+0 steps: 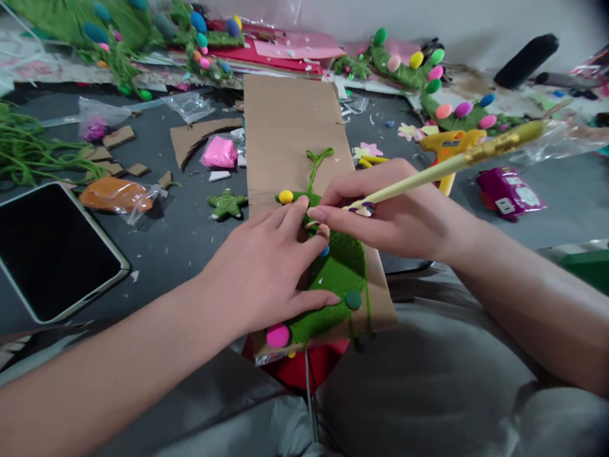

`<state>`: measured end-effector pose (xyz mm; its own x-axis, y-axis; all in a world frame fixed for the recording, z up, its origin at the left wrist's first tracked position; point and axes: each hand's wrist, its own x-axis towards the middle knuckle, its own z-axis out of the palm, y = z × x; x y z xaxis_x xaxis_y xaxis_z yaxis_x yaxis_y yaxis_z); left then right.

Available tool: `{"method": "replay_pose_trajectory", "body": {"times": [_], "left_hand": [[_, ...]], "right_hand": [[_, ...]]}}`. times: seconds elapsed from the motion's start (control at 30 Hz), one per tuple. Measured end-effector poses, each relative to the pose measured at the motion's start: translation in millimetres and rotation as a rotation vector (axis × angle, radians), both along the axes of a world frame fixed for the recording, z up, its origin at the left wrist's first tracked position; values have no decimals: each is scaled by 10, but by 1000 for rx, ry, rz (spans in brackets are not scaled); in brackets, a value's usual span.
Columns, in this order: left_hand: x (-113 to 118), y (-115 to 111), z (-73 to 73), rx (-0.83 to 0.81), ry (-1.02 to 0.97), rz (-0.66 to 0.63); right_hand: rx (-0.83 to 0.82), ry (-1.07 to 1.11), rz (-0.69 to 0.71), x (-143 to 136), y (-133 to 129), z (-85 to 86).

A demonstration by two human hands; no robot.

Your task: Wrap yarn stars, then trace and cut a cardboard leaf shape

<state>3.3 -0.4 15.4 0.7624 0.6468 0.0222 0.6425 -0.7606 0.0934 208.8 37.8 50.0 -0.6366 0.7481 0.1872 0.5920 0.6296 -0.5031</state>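
A green yarn-covered piece (pixel 342 266) with coloured round balls lies on a long cardboard sheet (pixel 290 127). My left hand (pixel 266 266) rests spread over its left side, thumb near the dark green ball (pixel 353 299). A pink ball (pixel 278 335) sits at its lower left and a yellow one (pixel 286 197) at the top. My right hand (pixel 385 209) pinches a pale yellow brush-like stick (pixel 419 181), its thin lower tip between my left fingers at the piece's upper part. What the tip touches is hidden. A green yarn loop (pixel 314 166) extends from the top.
A tablet-like device (pixel 57 254) lies at left, below green yarn (pixel 38 149). An orange packet (pixel 118 195), pink packet (pixel 220 152) and green star (pixel 227 204) lie left of the cardboard. A yellow glue gun (pixel 450 149) and purple packet (pixel 511 192) are at right.
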Motion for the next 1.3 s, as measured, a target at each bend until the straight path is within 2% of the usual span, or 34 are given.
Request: {"method": "replay_pose_trajectory", "body": {"times": [0.2,0.53,0.73,1.07,1.3], "left_hand": [[-4,-5,6,-22,-1,25],[6,-15,-12,-20,-3,-3],[-1,-15,-12,-27,-7,3],[-5,-11,-23,-35,-22,-5],[-1,-11,-29,-13,-11,-8]], "right_hand": [[-4,17,-8,11,-4,-2],[-24,0,-25,12,6,10],[-30,64,-123,45,-12,47],[-19,-7,-17,17,-10,18],[-19,-15,-48,30,6,-4]]}}
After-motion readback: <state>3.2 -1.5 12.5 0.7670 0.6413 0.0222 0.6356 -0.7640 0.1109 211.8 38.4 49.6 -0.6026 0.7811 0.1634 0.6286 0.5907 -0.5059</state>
